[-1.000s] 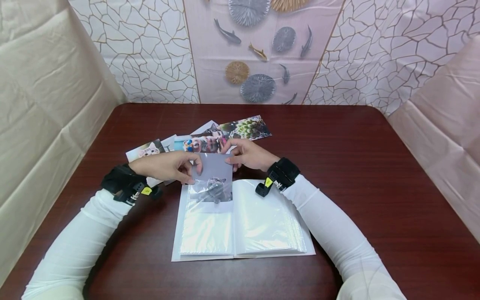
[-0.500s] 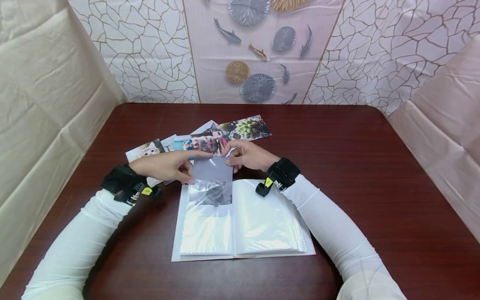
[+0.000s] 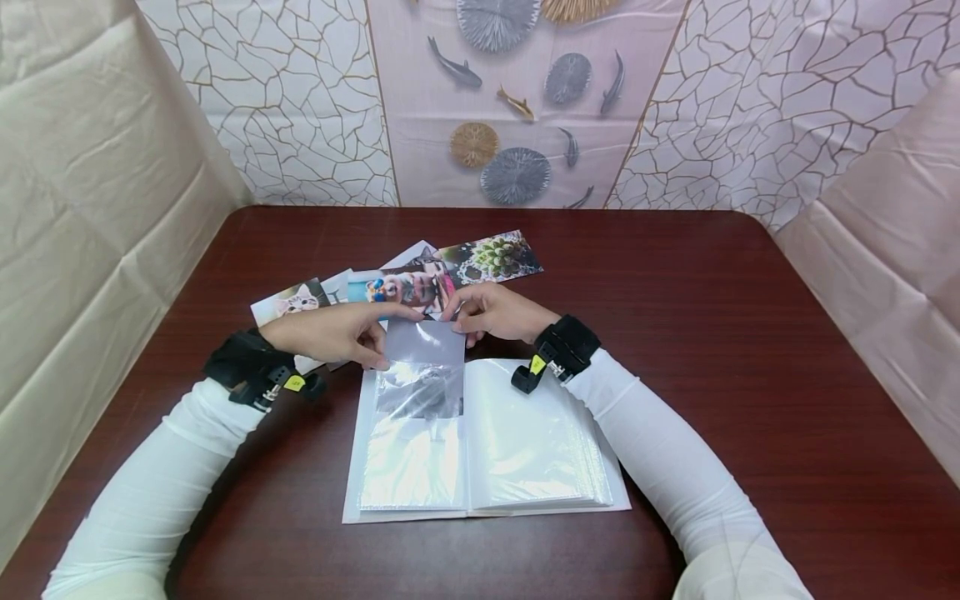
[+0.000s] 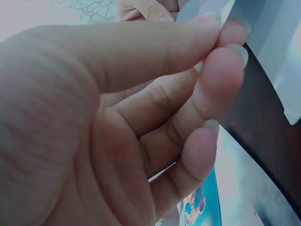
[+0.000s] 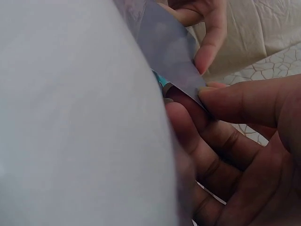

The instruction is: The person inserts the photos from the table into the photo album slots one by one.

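Note:
A photo album (image 3: 540,442) lies spread on the table, with clear plastic pockets on both pages. A grey photo of a cat (image 3: 426,343) is partly inside the left page's pocket (image 3: 412,467), its top part sticking out of the mouth. My left hand (image 3: 337,329) pinches the top left corner of that pocket, and its forefinger stretches along the photo's upper edge. In the right wrist view, my right hand (image 5: 244,136) pinches the photo's corner between thumb and fingers. The left wrist view shows thin clear film (image 4: 225,9) between the left thumb and fingertips.
Loose photos overlap behind the album: a succulent photo (image 3: 497,257), a photo of a face with glasses (image 3: 405,287) and a kitten photo (image 3: 296,300). They lie on the dark red-brown table (image 3: 712,333), which patterned cloth surrounds.
The cat photo has slid down, deeper into the left pocket. My left forefinger has straightened and moved right along the photo's top edge; the right hand has come slightly lower with the photo.

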`<action>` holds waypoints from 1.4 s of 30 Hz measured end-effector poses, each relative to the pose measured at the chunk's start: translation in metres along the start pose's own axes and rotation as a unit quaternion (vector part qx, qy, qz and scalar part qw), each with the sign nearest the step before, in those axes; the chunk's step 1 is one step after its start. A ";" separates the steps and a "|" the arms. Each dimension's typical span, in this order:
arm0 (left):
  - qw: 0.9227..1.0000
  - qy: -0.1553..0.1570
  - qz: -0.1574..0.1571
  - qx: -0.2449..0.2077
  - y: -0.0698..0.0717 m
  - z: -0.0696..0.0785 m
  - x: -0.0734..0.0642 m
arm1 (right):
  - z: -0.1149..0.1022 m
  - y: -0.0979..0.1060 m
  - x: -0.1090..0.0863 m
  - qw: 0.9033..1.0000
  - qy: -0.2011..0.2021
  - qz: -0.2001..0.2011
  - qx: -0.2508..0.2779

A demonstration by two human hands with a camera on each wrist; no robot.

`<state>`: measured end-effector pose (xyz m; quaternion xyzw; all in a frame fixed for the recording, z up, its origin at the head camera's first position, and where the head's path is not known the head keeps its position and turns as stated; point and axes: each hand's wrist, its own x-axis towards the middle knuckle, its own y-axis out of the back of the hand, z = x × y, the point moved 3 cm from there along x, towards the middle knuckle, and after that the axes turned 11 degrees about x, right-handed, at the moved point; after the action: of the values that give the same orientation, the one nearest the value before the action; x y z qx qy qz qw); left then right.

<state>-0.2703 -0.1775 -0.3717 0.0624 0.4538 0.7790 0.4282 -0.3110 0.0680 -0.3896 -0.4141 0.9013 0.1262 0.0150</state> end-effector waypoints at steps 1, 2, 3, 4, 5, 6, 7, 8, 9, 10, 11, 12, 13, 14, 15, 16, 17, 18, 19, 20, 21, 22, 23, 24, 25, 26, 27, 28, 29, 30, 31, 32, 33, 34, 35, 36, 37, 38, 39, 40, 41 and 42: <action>1.000 0.000 0.001 0.001 0.000 0.000 0.000 | 0.000 0.000 0.000 1.000 0.000 -0.002 -0.001; 1.000 0.003 0.000 0.002 0.000 0.000 0.000 | 0.000 -0.001 -0.001 1.000 0.001 -0.004 -0.003; 1.000 0.004 0.000 0.002 0.000 0.001 0.000 | 0.000 -0.001 -0.001 1.000 0.001 -0.005 -0.002; 1.000 0.005 0.000 0.003 0.000 0.001 0.000 | -0.001 -0.001 -0.001 1.000 0.001 -0.007 -0.001; 1.000 0.006 -0.001 0.004 -0.001 0.001 0.000 | -0.001 -0.002 -0.001 1.000 0.000 -0.008 -0.001; 1.000 0.008 -0.002 0.004 -0.001 0.001 0.000 | -0.001 -0.002 -0.002 1.000 -0.001 -0.009 -0.001; 1.000 0.007 -0.002 0.005 0.000 0.001 0.000 | -0.001 -0.002 -0.002 1.000 -0.001 -0.010 -0.001; 1.000 0.007 -0.002 0.005 0.000 0.001 0.000 | -0.001 -0.003 -0.002 1.000 -0.002 -0.010 -0.002; 1.000 0.006 -0.002 0.005 0.000 0.001 0.000 | -0.001 -0.003 -0.002 1.000 -0.002 -0.011 -0.002; 1.000 0.006 -0.002 0.004 0.000 0.001 0.000 | -0.001 -0.003 -0.002 1.000 -0.002 -0.012 -0.003; 1.000 0.006 -0.002 0.003 0.000 0.001 0.000 | -0.001 -0.003 -0.002 1.000 -0.002 -0.012 -0.003; 1.000 0.006 -0.002 0.002 0.000 0.001 0.000 | -0.002 -0.003 -0.002 1.000 -0.002 -0.013 -0.003; 1.000 0.006 -0.002 0.001 0.000 0.001 0.000 | -0.001 -0.003 -0.002 1.000 -0.001 -0.013 -0.003; 1.000 0.007 -0.002 0.000 0.000 0.002 0.000 | -0.001 -0.003 -0.002 1.000 -0.001 -0.014 -0.002; 1.000 0.009 -0.003 -0.001 0.000 0.002 0.000 | -0.001 -0.003 -0.002 1.000 -0.001 -0.014 -0.002; 1.000 0.008 -0.002 -0.003 0.000 0.002 0.000 | -0.001 -0.004 -0.002 1.000 0.000 -0.015 -0.001; 1.000 0.010 -0.002 -0.004 0.000 0.002 0.000 | -0.001 -0.004 -0.001 1.000 0.000 -0.015 0.000; 1.000 0.011 -0.002 -0.005 0.000 0.002 -0.001 | 0.000 -0.004 -0.001 1.000 0.000 -0.015 0.001; 1.000 0.011 -0.002 -0.006 0.000 0.002 -0.001 | 0.000 -0.004 -0.001 1.000 -0.001 -0.016 0.001; 1.000 0.012 -0.003 -0.005 0.000 0.002 -0.001 | 0.000 -0.004 -0.001 1.000 -0.001 -0.017 0.002; 1.000 0.013 -0.003 -0.005 0.000 0.002 -0.001 | 0.000 -0.004 -0.001 1.000 -0.002 -0.018 0.001; 1.000 0.014 -0.003 -0.005 0.000 0.002 -0.001 | 0.001 -0.004 0.000 1.000 -0.003 -0.019 0.001; 1.000 0.015 -0.004 -0.003 0.000 0.002 -0.001 | 0.001 -0.004 0.000 1.000 -0.003 -0.020 -0.001; 1.000 0.016 -0.004 -0.002 0.000 0.002 0.000 | 0.001 -0.004 0.000 1.000 -0.004 -0.021 -0.001; 1.000 0.017 -0.004 0.000 0.000 0.002 0.000 | 0.001 -0.004 0.000 1.000 -0.005 -0.022 -0.003; 1.000 0.018 -0.003 0.002 0.000 0.002 0.000 | 0.001 -0.003 0.000 1.000 -0.005 -0.022 -0.004; 1.000 0.018 -0.002 0.004 0.000 0.002 0.000 | 0.001 -0.003 0.000 1.000 -0.005 -0.021 -0.006; 1.000 0.018 -0.002 0.006 0.000 0.002 0.000 | 0.000 -0.003 0.000 1.000 -0.005 -0.021 -0.007; 1.000 0.018 -0.001 0.007 0.000 0.002 0.000 | -0.001 -0.003 -0.001 1.000 -0.005 -0.021 -0.008; 1.000 0.018 -0.001 0.008 0.000 0.002 0.000 | -0.001 -0.004 -0.001 1.000 -0.006 -0.022 -0.008; 1.000 0.017 -0.001 0.010 0.000 0.002 0.001 | -0.001 -0.004 -0.001 1.000 -0.007 -0.023 -0.009; 1.000 0.017 -0.001 0.012 0.000 0.002 0.001 | -0.001 -0.004 -0.002 1.000 -0.008 -0.025 -0.010; 1.000 0.015 -0.001 0.012 0.000 0.001 0.001 | -0.002 -0.004 -0.002 0.999 -0.009 -0.028 -0.011; 1.000 0.015 -0.001 0.013 0.000 0.001 0.002 | -0.002 -0.004 -0.002 0.999 -0.010 -0.032 -0.011; 1.000 0.014 -0.001 0.014 0.000 0.000 0.002 | -0.001 -0.004 -0.002 0.999 -0.010 -0.036 -0.013; 1.000 0.014 0.000 0.015 0.000 0.000 0.003 | -0.001 -0.005 -0.002 0.999 -0.008 -0.039 -0.014; 1.000 0.014 0.000 0.016 0.000 0.000 0.003 | -0.001 -0.005 -0.002 0.999 -0.008 -0.042 -0.016; 1.000 0.014 0.000 0.015 0.000 -0.001 0.003 | -0.002 -0.005 -0.002 0.999 -0.007 -0.045 -0.017; 1.000 0.015 0.000 0.014 0.000 -0.001 0.003 | -0.002 -0.005 -0.002 0.999 -0.006 -0.046 -0.018; 1.000 0.017 -0.001 0.014 -0.001 -0.001 0.003 | -0.001 -0.005 -0.002 0.999 -0.005 -0.048 -0.018; 1.000 0.017 -0.002 0.012 -0.001 -0.001 0.003 | -0.002 -0.005 -0.002 0.999 -0.005 -0.049 -0.020; 1.000 0.017 -0.003 0.010 -0.001 0.000 0.003 | -0.002 -0.006 -0.002 0.999 -0.005 -0.051 -0.020</action>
<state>-0.2717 -0.1758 -0.3734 0.0521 0.4694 0.7738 0.4221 -0.3053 0.0657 -0.3887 -0.4587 0.8765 0.1453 0.0176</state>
